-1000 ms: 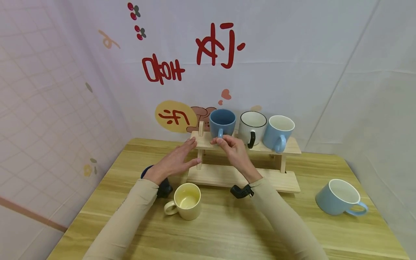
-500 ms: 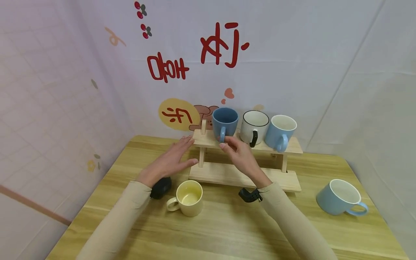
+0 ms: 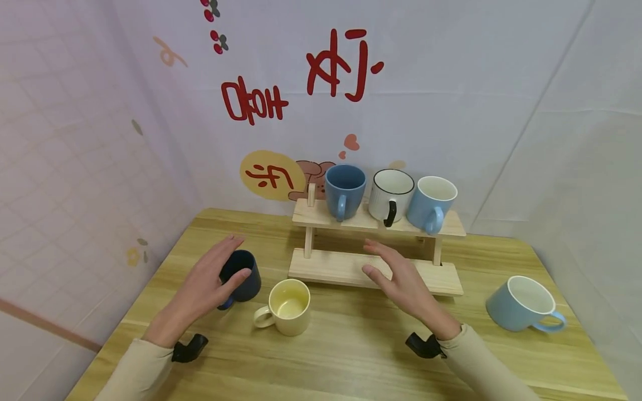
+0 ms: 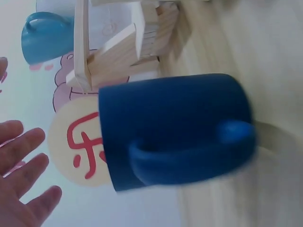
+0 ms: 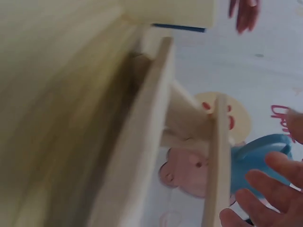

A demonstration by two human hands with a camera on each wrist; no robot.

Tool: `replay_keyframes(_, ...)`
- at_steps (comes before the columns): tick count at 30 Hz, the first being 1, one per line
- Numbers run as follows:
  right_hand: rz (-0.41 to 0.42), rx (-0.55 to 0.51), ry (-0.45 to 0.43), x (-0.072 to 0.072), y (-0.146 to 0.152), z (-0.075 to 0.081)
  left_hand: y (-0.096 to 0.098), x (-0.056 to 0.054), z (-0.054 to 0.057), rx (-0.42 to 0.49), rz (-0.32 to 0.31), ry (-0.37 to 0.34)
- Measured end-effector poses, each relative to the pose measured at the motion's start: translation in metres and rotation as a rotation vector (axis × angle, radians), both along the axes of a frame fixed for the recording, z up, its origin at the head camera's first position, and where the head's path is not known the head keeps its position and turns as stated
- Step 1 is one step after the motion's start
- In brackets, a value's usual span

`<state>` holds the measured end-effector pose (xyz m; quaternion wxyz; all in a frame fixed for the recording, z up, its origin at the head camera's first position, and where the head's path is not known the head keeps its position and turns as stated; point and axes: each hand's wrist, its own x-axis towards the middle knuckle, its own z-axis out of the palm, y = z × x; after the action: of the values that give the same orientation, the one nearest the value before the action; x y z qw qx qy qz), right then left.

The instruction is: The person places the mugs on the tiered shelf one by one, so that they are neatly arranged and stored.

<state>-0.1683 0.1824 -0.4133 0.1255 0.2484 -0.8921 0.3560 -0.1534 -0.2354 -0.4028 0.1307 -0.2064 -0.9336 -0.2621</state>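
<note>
Left hand (image 3: 203, 281): fingers extended, thumb apart, holding nothing; nearest to dark blue mug, partly overlapping it in head view, clear of it in left wrist view. Right hand (image 3: 403, 284): fingers loosely extended, thumb apart, nothing held, in front of wooden stand. Yellow mug (image 3: 292, 312) upright on wood-grain table (image 3: 331, 367), handle left. Blue-grey mug (image 3: 516, 306) far right on table. Dark blue mug (image 3: 250, 287) upright, left of stand. Wooden stand (image 3: 326, 268), two shelves; top shelf, left to right: blue mug (image 3: 346, 192), white mug (image 3: 383, 203), light blue mug (image 3: 420, 209). Behind: white backdrop (image 3: 441, 122), red characters.
</note>
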Motion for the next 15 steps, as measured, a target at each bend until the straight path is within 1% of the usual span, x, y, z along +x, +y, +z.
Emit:
replay_keyframes(3, -0.002, 0.080, 0.036, 0.008, 0.016, -0.009, -0.008, 0.011, -0.006, 0.053, 0.005, 0.017)
replay_keyframes(5, -0.005, 0.130, 0.076, 0.012, 0.027, -0.016, -0.011, 0.018, -0.009, 0.085, 0.001, 0.029)
replay_keyframes(9, -0.022, 0.216, 0.138, 0.018, 0.051, -0.027, -0.012, 0.032, -0.014, 0.126, -0.012, 0.095)
replay_keyframes(12, -0.041, 0.254, 0.139, 0.018, 0.071, -0.033, -0.010, 0.040, -0.015, 0.139, -0.022, 0.124)
replay_keyframes(15, -0.054, 0.270, 0.119, 0.017, 0.091, -0.040, -0.008, 0.046, -0.015, 0.135, -0.035, 0.105)
